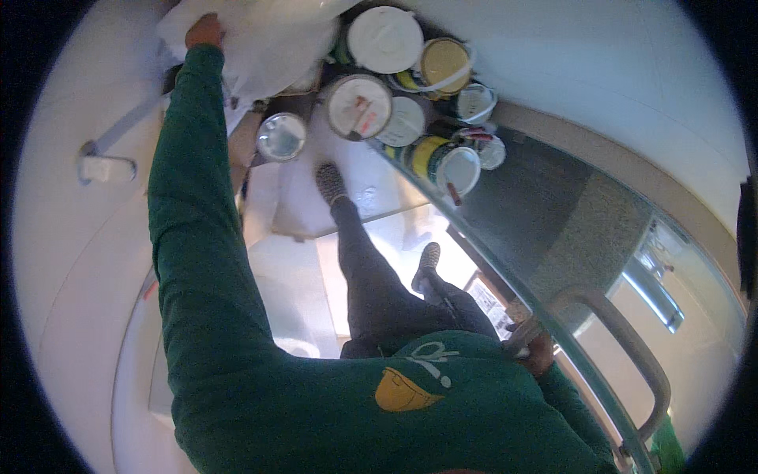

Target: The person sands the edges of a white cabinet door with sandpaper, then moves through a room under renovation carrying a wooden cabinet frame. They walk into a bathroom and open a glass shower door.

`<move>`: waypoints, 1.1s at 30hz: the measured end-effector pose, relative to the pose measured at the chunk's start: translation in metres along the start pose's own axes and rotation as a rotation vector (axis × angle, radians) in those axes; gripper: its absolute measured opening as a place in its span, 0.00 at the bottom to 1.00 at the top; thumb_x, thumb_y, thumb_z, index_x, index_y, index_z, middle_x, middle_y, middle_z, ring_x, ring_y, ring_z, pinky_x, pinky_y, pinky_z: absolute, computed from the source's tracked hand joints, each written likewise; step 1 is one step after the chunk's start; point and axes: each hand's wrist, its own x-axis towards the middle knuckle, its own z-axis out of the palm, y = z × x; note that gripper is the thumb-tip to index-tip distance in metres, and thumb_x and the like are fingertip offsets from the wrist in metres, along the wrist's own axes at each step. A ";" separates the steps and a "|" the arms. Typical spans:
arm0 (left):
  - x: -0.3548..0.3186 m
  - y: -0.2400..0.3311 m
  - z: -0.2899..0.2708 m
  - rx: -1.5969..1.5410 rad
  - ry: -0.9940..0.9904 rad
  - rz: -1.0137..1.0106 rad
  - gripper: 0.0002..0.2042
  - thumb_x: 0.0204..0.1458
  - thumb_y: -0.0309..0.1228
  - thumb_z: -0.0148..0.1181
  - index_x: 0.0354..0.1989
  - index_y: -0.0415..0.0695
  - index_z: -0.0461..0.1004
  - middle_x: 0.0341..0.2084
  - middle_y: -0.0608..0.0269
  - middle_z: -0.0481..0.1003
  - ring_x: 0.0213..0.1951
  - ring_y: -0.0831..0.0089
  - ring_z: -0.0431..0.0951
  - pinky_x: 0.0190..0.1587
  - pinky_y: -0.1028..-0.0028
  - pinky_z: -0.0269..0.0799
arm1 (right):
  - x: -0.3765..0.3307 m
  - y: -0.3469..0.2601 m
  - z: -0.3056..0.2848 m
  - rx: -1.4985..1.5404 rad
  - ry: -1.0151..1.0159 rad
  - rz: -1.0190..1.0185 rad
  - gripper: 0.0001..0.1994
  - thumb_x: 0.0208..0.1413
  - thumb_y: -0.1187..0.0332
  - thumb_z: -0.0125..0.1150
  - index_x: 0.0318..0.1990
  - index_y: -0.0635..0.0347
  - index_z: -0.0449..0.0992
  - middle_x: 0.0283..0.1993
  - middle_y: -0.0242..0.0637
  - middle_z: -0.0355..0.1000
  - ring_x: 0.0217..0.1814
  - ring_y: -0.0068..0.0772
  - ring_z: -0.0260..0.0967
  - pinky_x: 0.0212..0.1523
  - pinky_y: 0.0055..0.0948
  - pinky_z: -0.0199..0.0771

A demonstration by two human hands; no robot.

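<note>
Reaching up and ahead with my left hand (205, 31), arm fully stretched in a green sleeve, fingers closed on the edge of a white plastic sheet (268, 39), crinkly and thin, bunched at the top of view. It lies straight ahead of that hand, well apart from my right hand (539, 353), which sits low by my side, curled round a grey metal rail (624, 340); grip looks shut, partly hidden. Just right of the sheet, a cluster of round paint cans (359, 107), white lids, smeared rims, standing on pale floor (300, 276) below my feet.
</note>
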 end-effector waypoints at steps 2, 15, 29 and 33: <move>0.004 0.003 -0.081 -0.082 -0.070 -0.082 0.25 0.51 0.22 0.60 0.60 0.45 0.72 0.55 0.50 0.77 0.56 0.52 0.78 0.60 0.58 0.73 | 0.000 -0.012 -0.008 -0.251 -0.057 -0.167 0.21 0.47 0.57 0.75 0.47 0.57 0.81 0.49 0.43 0.78 0.54 0.46 0.73 0.56 0.45 0.72; -0.117 0.072 -0.365 -0.272 0.385 -0.035 0.22 0.48 0.16 0.56 0.54 0.40 0.74 0.46 0.46 0.79 0.47 0.47 0.81 0.53 0.53 0.74 | 0.019 -0.073 -0.009 -0.239 -0.155 -0.174 0.27 0.51 0.63 0.72 0.58 0.58 0.72 0.49 0.44 0.72 0.53 0.44 0.72 0.53 0.44 0.73; -0.317 0.204 -0.418 -1.466 0.166 -1.139 0.10 0.57 0.29 0.60 0.43 0.36 0.78 0.38 0.59 0.79 0.42 0.67 0.76 0.51 0.68 0.70 | 0.033 -0.044 -0.006 -0.368 -0.041 -0.380 0.20 0.47 0.57 0.77 0.44 0.59 0.81 0.42 0.47 0.78 0.47 0.51 0.76 0.50 0.44 0.76; -0.358 0.213 -0.387 -1.522 -0.004 -1.425 0.07 0.57 0.29 0.61 0.37 0.38 0.79 0.34 0.65 0.78 0.39 0.72 0.75 0.45 0.68 0.70 | 0.035 -0.040 -0.007 -0.302 -0.058 -0.285 0.19 0.45 0.57 0.77 0.41 0.57 0.82 0.41 0.47 0.80 0.46 0.49 0.78 0.48 0.44 0.78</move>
